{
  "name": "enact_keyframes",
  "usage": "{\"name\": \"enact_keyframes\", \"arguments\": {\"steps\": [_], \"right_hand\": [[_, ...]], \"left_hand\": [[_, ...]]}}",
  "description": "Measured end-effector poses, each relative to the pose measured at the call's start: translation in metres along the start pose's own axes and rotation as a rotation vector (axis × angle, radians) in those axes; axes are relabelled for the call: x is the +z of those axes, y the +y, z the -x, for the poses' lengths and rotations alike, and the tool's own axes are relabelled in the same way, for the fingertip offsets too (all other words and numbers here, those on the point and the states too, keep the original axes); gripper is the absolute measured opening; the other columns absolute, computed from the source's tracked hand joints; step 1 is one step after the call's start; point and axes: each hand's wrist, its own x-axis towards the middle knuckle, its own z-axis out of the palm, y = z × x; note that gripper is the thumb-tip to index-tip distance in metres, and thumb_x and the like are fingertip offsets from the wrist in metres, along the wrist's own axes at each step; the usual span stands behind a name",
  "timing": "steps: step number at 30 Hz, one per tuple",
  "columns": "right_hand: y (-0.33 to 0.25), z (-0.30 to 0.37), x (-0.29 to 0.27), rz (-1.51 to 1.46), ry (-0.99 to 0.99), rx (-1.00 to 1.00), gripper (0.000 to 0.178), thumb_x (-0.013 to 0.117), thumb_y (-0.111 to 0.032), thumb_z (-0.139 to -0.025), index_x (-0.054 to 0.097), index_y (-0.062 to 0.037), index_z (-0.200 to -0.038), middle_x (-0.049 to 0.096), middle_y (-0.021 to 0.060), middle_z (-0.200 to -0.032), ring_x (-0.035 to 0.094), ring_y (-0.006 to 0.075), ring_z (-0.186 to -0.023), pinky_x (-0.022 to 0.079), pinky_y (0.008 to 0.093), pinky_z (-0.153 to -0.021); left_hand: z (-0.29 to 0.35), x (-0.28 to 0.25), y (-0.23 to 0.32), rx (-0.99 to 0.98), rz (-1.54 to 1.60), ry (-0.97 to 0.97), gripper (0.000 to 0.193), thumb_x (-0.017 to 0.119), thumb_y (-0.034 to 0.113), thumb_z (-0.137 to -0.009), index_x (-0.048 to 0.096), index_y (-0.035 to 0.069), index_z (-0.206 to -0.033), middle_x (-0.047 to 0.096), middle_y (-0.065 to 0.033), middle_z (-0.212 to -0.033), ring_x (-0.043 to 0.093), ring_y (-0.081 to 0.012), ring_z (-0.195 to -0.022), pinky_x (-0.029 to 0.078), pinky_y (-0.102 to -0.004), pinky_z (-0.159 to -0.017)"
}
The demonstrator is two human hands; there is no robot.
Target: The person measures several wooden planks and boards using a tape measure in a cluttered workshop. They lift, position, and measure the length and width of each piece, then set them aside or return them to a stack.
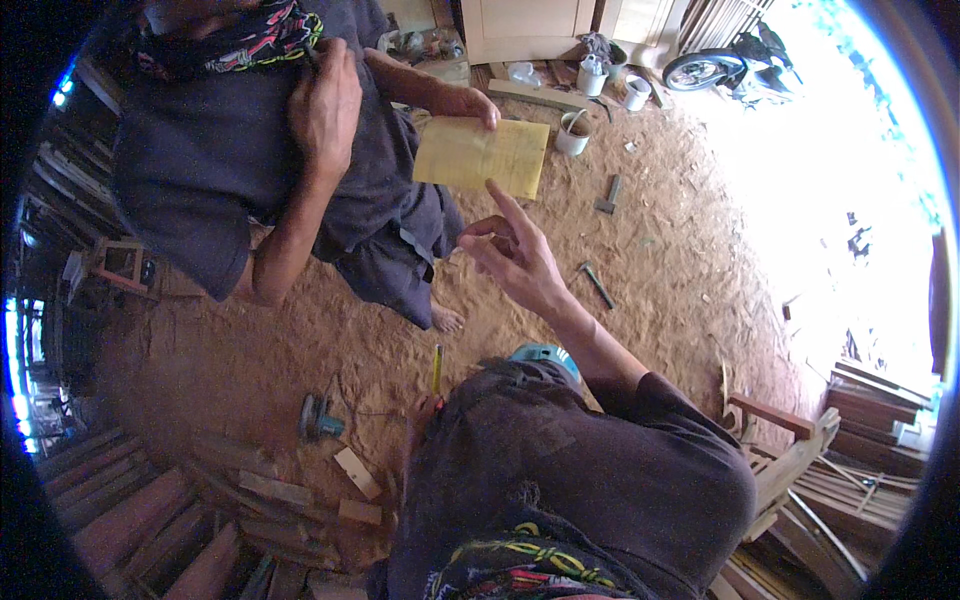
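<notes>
Right grip [525,265], half uncurled, points one finger at a yellow sheet [480,158].

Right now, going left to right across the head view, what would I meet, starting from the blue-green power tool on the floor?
Blue-green power tool → yellow measuring tape → your right hand → hammer on the floor → motorcycle.
</notes>
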Motion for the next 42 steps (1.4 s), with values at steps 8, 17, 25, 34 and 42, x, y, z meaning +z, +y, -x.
{"name": "enact_keyframes", "arguments": {"steps": [8, 17, 25, 34, 42], "right_hand": [[-0.001, 0.000, -0.006, 0.061, -0.008, 0.003, 0.080, 0.069, -0.011, -0.098, 0.020, -0.0011, -0.160, 0.068, 0.0114, -0.111, 0.063, 0.0095, -0.084, 0.053, 0.0259, -0.072], [0.003, -0.002, -0.008, 0.056, -0.056, 0.005, 0.073, 0.068, -0.011, -0.098, 0.028, -0.0016, -0.158, 0.068, 0.0096, -0.111, 0.064, 0.0091, -0.086, 0.052, 0.0246, -0.073], [0.038, 0.019, 0.007, 0.301, -0.270, 0.002, 0.042, 0.071, -0.019, -0.094, 0.062, -0.0033, -0.132, 0.073, 0.0109, -0.092, 0.071, 0.0190, -0.080, 0.055, 0.0334, -0.072], [0.082, 0.065, 0.018, 0.535, -0.510, 0.044, 0.038, 0.073, -0.029, -0.090, 0.070, -0.0116, -0.124, 0.075, 0.0164, -0.095, 0.074, 0.0309, -0.086, 0.056, 0.0406, -0.077], [0.117, 0.082, 0.011, 0.605, -0.545, -0.078, 0.045, 0.068, -0.028, -0.092, 0.063, -0.0092, -0.132, 0.072, 0.0193, -0.108, 0.071, 0.0379, -0.093, 0.055, 0.0453, -0.084]], "left_hand": [[-0.014, 0.014, -0.012, -0.004, -0.127, -0.067, 0.021, 0.055, -0.001, -0.085, 0.044, 0.002, -0.102, 0.049, -0.0178, -0.101, 0.051, -0.0345, -0.101, 0.039, -0.0454, -0.091], [-0.003, 0.003, -0.017, 0.026, -0.168, -0.235, 0.022, 0.057, 0.003, -0.088, 0.048, 0.003, -0.108, 0.050, -0.0144, -0.101, 0.050, -0.0323, -0.106, 0.038, -0.0442, -0.094], [0.004, -0.001, -0.007, -0.056, -0.113, -0.139, 0.022, 0.061, 0.001, -0.085, 0.059, 0.007, -0.107, 0.056, -0.0096, -0.105, 0.052, -0.0267, -0.111, 0.038, -0.0402, -0.097], [0.014, 0.005, 0.005, -0.009, 0.049, -0.108, 0.023, 0.064, -0.001, -0.083, 0.069, 0.011, -0.102, 0.060, -0.0059, -0.108, 0.053, -0.0217, -0.115, 0.038, -0.0370, -0.099], [0.004, -0.005, -0.019, -0.011, -0.036, -0.057, 0.030, 0.064, -0.006, -0.081, 0.064, 0.008, -0.107, 0.056, -0.0090, -0.111, 0.052, -0.0223, -0.115, 0.041, -0.0349, -0.093]]}}
